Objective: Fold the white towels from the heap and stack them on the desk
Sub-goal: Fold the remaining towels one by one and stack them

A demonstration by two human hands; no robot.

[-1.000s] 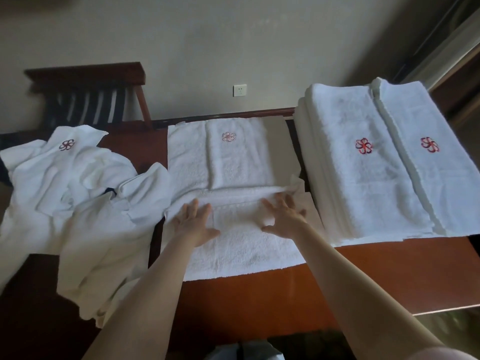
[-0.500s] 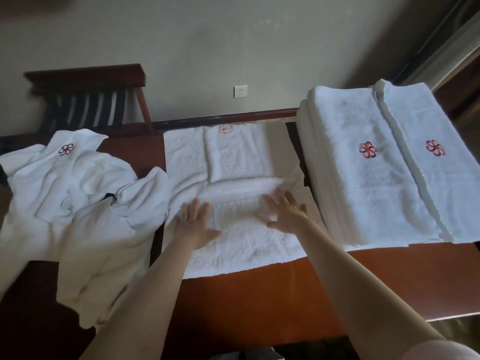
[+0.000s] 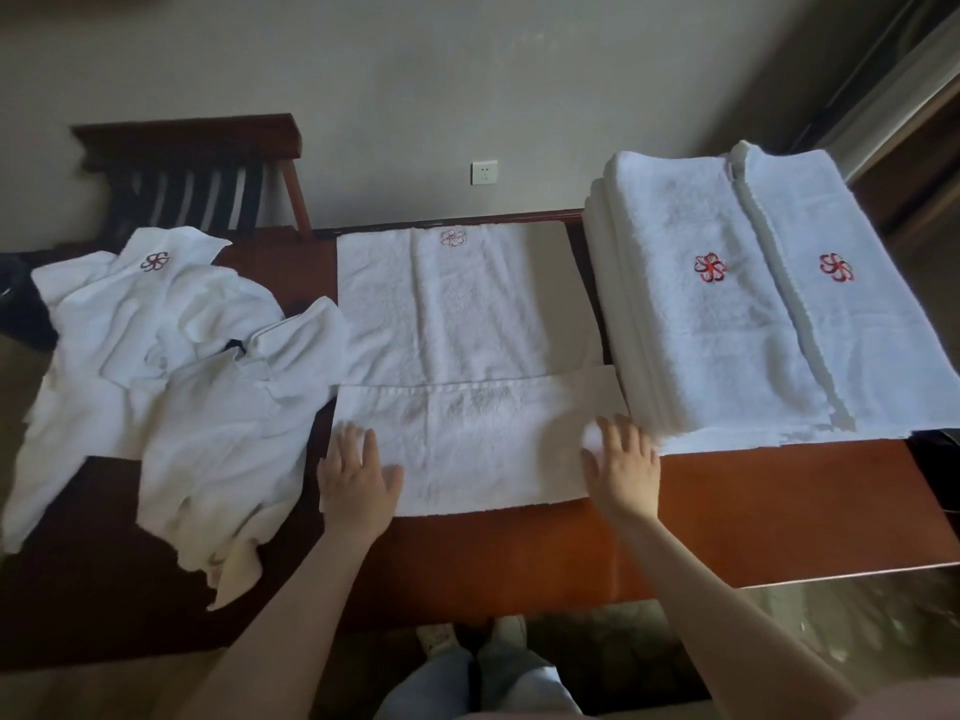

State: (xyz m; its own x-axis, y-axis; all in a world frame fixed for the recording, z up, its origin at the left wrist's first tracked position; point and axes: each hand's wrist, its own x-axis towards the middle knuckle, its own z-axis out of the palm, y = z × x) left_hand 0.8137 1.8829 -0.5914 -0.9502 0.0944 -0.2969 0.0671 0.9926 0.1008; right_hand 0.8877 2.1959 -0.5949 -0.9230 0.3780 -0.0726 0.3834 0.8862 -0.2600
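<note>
Brown table (image 3: 753,511) against grey wall (image 3: 467,70). Left hand (image 3: 358,480), right hand (image 3: 621,459): flat, spread, gripping nothing, pressing towel (image 3: 467,356) corners. Stack (image 3: 753,304) beside right; heap (image 3: 171,366) beside left. Bare wood nearer.

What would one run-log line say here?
left hand: flat on towel | right hand: flat on towel | heap: left | stack: right

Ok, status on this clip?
Both hands, left and right, flat on the half-folded towel. Heap left, stack right. Nothing obstructing.
</note>
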